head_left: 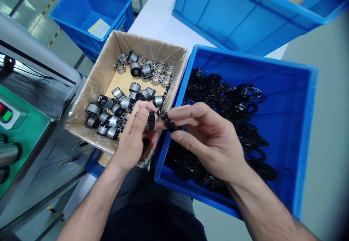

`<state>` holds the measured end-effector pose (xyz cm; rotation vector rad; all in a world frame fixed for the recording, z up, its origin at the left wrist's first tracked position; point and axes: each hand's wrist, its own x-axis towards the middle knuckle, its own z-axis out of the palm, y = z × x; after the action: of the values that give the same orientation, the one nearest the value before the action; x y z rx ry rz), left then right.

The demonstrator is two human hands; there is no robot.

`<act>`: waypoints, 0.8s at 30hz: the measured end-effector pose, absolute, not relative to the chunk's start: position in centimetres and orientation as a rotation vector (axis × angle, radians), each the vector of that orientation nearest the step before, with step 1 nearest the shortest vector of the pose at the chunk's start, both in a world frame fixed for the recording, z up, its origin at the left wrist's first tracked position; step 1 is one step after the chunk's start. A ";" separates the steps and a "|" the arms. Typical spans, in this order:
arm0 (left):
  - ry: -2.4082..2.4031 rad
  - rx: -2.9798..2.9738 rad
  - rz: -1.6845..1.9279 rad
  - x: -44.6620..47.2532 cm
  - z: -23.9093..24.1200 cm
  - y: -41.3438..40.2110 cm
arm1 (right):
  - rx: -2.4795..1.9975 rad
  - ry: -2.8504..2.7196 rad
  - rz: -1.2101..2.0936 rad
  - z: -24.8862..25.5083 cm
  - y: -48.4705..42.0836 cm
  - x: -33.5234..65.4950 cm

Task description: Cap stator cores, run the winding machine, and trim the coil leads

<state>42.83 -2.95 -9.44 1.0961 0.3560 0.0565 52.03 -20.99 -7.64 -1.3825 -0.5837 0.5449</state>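
My left hand (pixel 132 136) is closed around a stator core (pixel 151 120); its black end faces right and the fingers cover most of its body. Just right of it, my right hand (pixel 209 139) pinches a black plastic ring (pixel 170 124) between thumb and fingers, close to the stator core. Whether the two parts touch, I cannot tell. Below and left, a cardboard box (pixel 89 77) lined with clear plastic holds several silver stator cores (pixel 127 103), many with black ends. Under my right hand, a blue bin (pixel 286 124) contains a heap of black plastic rings (pixel 218 92).
Another blue bin (pixel 240 15) stands on the white table (pixel 155 15) at the back right. Behind the box is a blue crate (pixel 81 8) with a paper slip (pixel 99 28) inside. A machine with a green top (pixel 24 139) and a green button (pixel 7 116) stands at left.
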 end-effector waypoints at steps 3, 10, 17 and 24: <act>0.366 1.105 0.038 42.5 -9.5 -3.2 | -1.427 -0.581 0.479 -8.1 -21.0 51.9; 0.374 1.198 0.014 42.5 -9.4 -3.4 | -1.576 -0.653 0.322 -8.7 -20.8 51.7; 0.340 1.225 -0.010 42.3 -9.2 -3.3 | -1.536 -0.717 0.237 -8.5 -20.5 52.0; 0.271 1.089 -0.074 42.3 -8.7 -3.5 | -1.546 -0.723 0.178 -8.2 -20.8 51.6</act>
<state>42.34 -3.50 -8.74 1.0892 0.2715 -0.0739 51.64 -20.83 -8.19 -1.5464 -0.7226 0.1777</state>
